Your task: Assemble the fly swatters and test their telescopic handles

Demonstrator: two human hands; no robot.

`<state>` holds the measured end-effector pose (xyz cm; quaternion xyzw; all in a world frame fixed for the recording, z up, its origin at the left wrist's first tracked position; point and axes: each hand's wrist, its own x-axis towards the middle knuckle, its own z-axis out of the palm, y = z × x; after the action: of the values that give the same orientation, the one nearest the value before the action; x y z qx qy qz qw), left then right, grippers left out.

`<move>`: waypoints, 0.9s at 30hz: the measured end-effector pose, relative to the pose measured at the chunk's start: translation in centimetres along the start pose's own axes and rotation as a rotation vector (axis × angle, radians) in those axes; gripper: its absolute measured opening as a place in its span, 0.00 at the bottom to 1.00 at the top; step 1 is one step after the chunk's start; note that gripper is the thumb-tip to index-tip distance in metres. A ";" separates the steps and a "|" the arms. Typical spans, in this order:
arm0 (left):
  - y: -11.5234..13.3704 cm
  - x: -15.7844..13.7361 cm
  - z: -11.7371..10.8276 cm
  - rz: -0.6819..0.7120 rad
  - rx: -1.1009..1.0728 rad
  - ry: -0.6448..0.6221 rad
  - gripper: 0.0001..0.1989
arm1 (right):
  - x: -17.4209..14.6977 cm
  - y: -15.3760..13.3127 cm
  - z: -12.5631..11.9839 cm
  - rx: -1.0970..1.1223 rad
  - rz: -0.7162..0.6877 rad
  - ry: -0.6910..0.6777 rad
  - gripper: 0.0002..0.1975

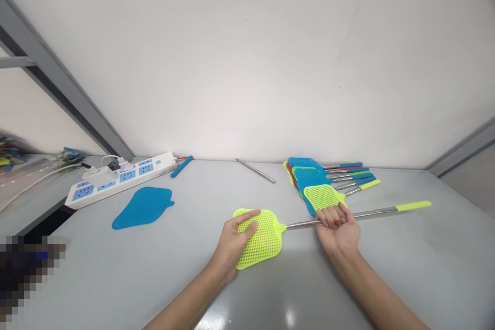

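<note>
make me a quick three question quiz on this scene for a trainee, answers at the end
1. Which hand grips the metal shaft of the held yellow swatter?
2. True or false: the lone blue swatter head is joined to a shaft.
3. Where is the loose metal rod? a) on the power strip b) near the wall c) atop the swatter pile

Key: 1. The right hand; 2. False; 3. b

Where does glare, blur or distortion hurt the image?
Head view: bright glare spots on the tabletop near the bottom edge; head view: the plastic bag at far left looks smeared; head view: lower-left patch is pixelated, contents unreadable; head view: held lime swatter shows clear mesh holes.
</note>
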<state>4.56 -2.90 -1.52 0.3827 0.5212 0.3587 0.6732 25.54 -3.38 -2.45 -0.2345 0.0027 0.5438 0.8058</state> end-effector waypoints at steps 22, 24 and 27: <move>0.2 -0.6 0.3 0.031 0.050 0.031 0.22 | -0.6 1.2 -0.3 -0.054 -0.022 -0.035 0.19; 0.3 -0.6 0.3 0.014 0.036 0.019 0.22 | -0.7 1.2 -0.2 -0.059 -0.008 -0.038 0.19; 0.5 -0.5 0.2 -0.009 0.001 0.000 0.22 | -0.8 0.9 0.1 -0.042 0.030 -0.038 0.19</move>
<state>4.56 -3.20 -0.86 0.3805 0.5232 0.3555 0.6746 24.37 -3.75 -2.52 -0.2410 -0.0208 0.5601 0.7923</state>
